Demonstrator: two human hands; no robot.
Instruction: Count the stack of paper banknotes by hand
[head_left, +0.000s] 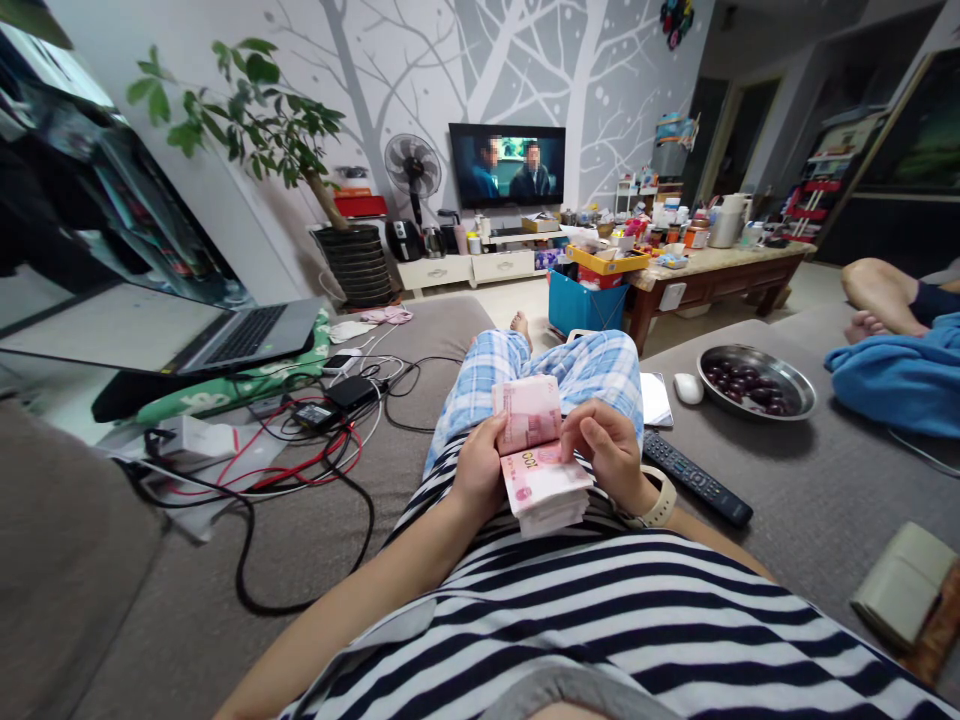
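Note:
A thick stack of pink banknotes (545,480) is folded over in my lap, its upper part standing up and its lower part spread toward me. The number 100 shows on a lower note. My left hand (480,465) grips the stack along its left side, thumb on the front near the fold. At the right edge my right hand (604,450) has its fingers curled, the fingertips touching the notes by the fold. Whether they pinch a single note cannot be made out. A pale watch (660,500) is on my right wrist.
Right of me on the sofa lie a remote control (697,480), a white mouse (688,388), a metal bowl (806,400) of dark round fruit and a pale wallet (904,580). Tangled cables (330,450) and a laptop (255,335) are on the left. Another person's leg (885,295) is at far right.

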